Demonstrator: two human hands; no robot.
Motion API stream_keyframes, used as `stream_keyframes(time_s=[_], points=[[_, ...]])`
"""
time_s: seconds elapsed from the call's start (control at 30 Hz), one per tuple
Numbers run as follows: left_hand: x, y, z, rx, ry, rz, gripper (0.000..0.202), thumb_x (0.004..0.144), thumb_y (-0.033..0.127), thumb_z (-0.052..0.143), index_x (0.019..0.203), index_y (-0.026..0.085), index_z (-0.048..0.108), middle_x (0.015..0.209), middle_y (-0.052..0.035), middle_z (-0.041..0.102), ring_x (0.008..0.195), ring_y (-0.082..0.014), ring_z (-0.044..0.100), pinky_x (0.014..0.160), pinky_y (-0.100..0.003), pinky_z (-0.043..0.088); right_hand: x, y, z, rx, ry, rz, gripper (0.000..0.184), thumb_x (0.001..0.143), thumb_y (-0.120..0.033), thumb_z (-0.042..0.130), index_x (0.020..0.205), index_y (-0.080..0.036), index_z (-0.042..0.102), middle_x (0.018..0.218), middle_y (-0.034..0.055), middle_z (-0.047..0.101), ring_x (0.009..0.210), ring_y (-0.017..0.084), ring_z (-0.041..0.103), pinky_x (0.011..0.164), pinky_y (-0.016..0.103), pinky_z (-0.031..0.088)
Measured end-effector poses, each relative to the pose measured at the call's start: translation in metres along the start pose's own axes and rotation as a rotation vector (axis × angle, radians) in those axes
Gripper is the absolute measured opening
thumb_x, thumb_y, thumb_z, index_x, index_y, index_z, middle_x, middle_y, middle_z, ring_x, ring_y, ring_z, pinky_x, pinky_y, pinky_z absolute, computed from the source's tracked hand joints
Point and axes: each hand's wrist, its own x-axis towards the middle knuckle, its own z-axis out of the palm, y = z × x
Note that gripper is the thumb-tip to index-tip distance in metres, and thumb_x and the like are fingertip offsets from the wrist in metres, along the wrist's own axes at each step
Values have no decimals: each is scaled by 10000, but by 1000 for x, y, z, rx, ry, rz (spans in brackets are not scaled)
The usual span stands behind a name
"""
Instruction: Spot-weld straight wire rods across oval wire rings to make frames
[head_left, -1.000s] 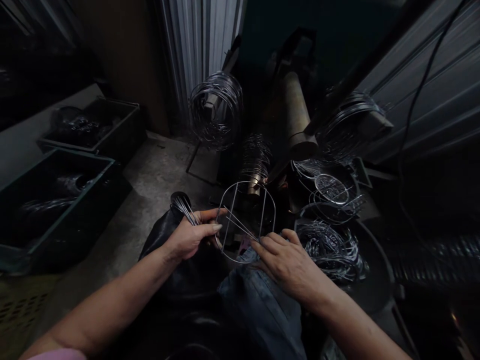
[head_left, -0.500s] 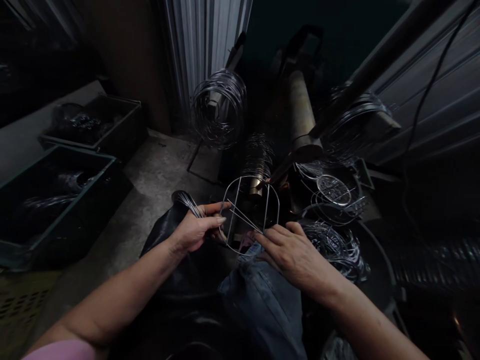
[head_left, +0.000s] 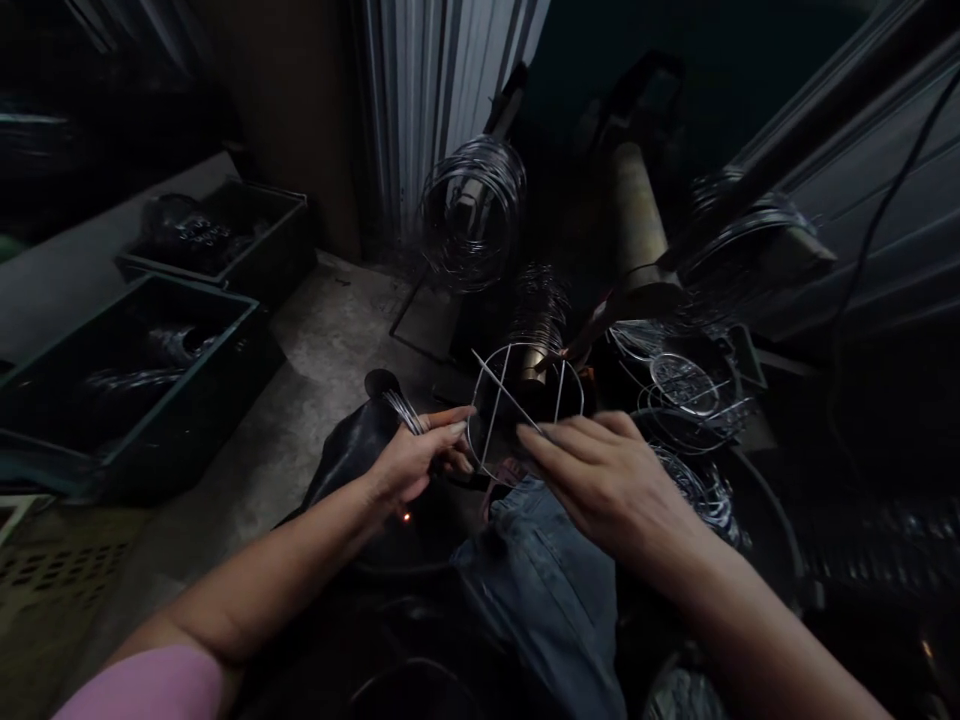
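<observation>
My left hand [head_left: 424,450] is closed around a bundle of straight metal wires [head_left: 403,410], whose ends stick out past its thumb side. Its fingertips also meet the left edge of a round wire frame [head_left: 494,412] with two crossbars. The frame's far rim lies at a brass-coloured metal post [head_left: 534,362] and a pointed metal arm tip [head_left: 571,350]. My right hand [head_left: 600,470] pinches a straight wire rod [head_left: 504,387], which points up and left across the frame. The fingertips of the right hand are slightly blurred.
Wire coils [head_left: 474,215] hang behind the frame. Dark bins [head_left: 187,390] with metal parts stand left, above a yellow crate [head_left: 67,570]. Piled wire pieces [head_left: 705,490] lie right. A thick cylinder [head_left: 641,220] overhangs the work. Blue denim cloth [head_left: 547,580] covers my lap.
The view has shifted, so the scene sits further right. The right hand's rod has swung more upright and crosses the frame's upper left rim. A small orange spark shows below my left hand.
</observation>
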Motion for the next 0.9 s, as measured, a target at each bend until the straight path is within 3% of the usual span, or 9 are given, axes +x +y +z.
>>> stream_keyframes(time_s=[0.1,0.2,0.27,0.37,0.47,0.57,0.67,0.77,0.9], points=[[-9,-16,-1,6,11,-11,329,693,210,614,1004,103,625,596,-4,582,377,-90,515,402,-209,356,45,-2,16,-111,-69,-113,307,875,-195,417,1154,-130,527,1004,109,621,849,193,495,675,337,268],[-19,-32,-4,18,35,-86,354,648,155,619,996,89,627,597,-11,591,355,-87,496,389,-209,341,84,-1,35,-165,-247,-189,196,836,-174,465,952,-137,618,845,94,641,814,200,492,637,331,246],[-24,-40,-7,8,55,-124,379,654,173,631,1025,96,620,630,-23,601,412,-105,539,403,-205,348,94,0,38,-175,-324,-220,134,798,-157,504,809,-140,636,758,85,636,783,199,502,628,327,247],[-27,-41,-13,-86,83,-90,352,709,261,626,1029,113,625,772,-68,627,647,-148,618,475,-197,390,77,-3,31,-137,-293,-170,123,772,-138,519,739,-144,637,711,79,629,738,188,521,629,322,271],[-25,-32,-17,-158,73,-32,348,763,359,578,1008,119,641,869,-97,636,802,-172,612,577,-220,437,32,-7,31,104,-160,201,168,795,-172,489,748,-166,650,675,57,623,661,162,533,608,296,316],[-20,-23,-16,-139,6,-15,390,787,412,536,995,102,649,841,-103,644,734,-166,620,622,-248,452,-15,-7,52,740,32,736,220,798,-336,509,780,-174,657,627,24,605,542,129,508,499,249,332],[-16,-17,-10,-38,-45,8,356,757,339,587,1001,86,648,736,-69,637,575,-131,600,584,-250,450,-41,-7,79,1280,189,1176,324,684,-461,616,732,-141,633,496,-24,511,352,64,340,361,212,187],[-10,-13,0,121,-20,-4,342,689,214,645,1003,77,645,605,-22,605,464,-109,555,513,-241,439,-43,-5,90,1500,310,1307,352,614,-477,672,663,-134,609,473,-36,498,310,33,285,344,198,109],[-1,-8,10,210,26,12,358,682,207,642,1013,68,633,559,-6,585,439,-115,552,501,-258,457,-35,5,85,1452,354,1298,362,622,-476,678,566,-131,584,425,-43,476,309,22,252,336,195,120]])
